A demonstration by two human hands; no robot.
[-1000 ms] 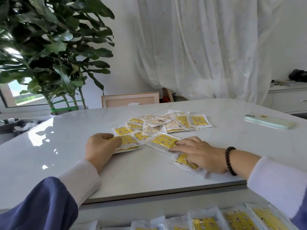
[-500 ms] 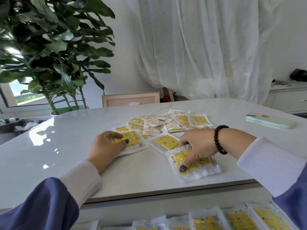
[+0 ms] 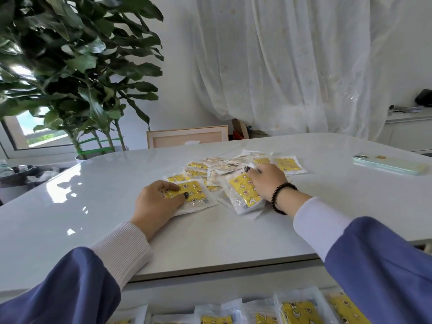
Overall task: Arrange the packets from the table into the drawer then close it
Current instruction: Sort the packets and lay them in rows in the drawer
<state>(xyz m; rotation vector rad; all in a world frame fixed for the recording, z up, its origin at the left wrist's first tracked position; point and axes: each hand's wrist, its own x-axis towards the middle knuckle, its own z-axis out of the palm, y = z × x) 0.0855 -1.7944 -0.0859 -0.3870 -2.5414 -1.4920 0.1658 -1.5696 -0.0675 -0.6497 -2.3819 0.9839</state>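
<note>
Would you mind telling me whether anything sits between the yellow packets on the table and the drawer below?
Nothing visible does. The yellow plastic packets lie under both hands, and bare white tabletop runs from them to the near edge, below which the open drawer already holds packets.

Print on packets (image 3: 243, 188) too small; unreadable.

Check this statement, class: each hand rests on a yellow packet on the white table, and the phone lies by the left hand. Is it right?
Not quite. The head view shows the phone lying beyond the right hand, not the left hand. The rest stands: each hand rests on a yellow packet on the white table.
</note>
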